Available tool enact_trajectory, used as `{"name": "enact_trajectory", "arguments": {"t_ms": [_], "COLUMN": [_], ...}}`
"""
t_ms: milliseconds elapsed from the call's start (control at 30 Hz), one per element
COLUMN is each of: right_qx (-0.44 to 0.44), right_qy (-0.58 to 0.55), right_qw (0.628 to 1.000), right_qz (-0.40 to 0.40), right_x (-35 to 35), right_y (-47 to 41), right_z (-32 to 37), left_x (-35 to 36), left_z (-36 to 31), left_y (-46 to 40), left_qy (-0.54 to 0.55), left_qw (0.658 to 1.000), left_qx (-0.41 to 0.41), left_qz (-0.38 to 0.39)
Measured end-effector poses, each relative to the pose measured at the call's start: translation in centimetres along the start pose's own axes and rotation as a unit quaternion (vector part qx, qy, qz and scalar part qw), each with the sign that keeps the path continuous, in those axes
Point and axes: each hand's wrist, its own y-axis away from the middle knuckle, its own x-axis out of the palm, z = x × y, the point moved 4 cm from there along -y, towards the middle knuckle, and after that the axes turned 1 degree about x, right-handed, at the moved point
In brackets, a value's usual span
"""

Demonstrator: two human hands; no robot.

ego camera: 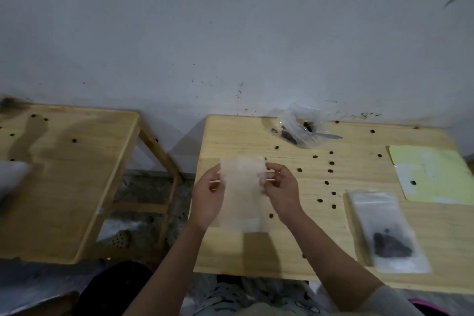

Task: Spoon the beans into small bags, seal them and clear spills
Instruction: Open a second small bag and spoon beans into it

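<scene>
hands: left hand (pixel 208 194) and right hand (pixel 279 188) pinch opposite edges; small bag (pixel 242 192) upright between them

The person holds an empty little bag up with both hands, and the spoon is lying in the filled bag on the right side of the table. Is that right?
Not quite. The spoon lies in the crumpled open bag at the back of the table, near the wall, not in the filled bag on the right. The head view shows this. The rest holds: the left hand and right hand pinch an empty little bag.
</scene>
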Motion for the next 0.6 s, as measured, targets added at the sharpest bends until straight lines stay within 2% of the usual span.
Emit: {"name": "enact_trajectory", "arguments": {"t_ms": [100, 200, 367, 433, 500, 567, 600], "right_qx": [-0.025, -0.072, -0.101, -0.088, -0.081, -0.072, -0.071], "right_qy": [0.008, 0.036, 0.109, 0.125, 0.125, 0.108, 0.097], "right_qw": [1.0, 0.996, 0.984, 0.982, 0.986, 0.991, 0.992], "right_qz": [-0.008, -0.023, 0.096, 0.108, 0.078, 0.042, 0.035], "right_x": [-3.2, -7.5, -12.2, -13.8, -15.5, -17.1, -17.6], "right_y": [-0.5, -1.6, -2.9, -3.2, -3.7, -4.1, -4.2], "right_z": [2.0, 4.5, 7.6, 8.1, 8.2, 8.0, 7.9], "left_x": [2.2, 5.2, 10.1, 11.9, 13.3, 14.5, 15.3], "left_z": [-3.0, -6.0, -9.2, -10.3, -11.1, -12.1, -12.7], "left_y": [-0.1, 0.2, 0.6, 1.0, 1.5, 2.3, 2.7], "left_qy": [0.036, 0.018, -0.018, -0.032, -0.045, -0.022, 0.004], "left_qw": [0.998, 0.995, 0.986, 0.985, 0.985, 0.985, 0.987], "left_qx": [0.045, 0.086, 0.145, 0.158, 0.168, 0.169, 0.16], "left_qz": [0.018, 0.052, 0.076, 0.064, 0.015, -0.035, -0.036]}}
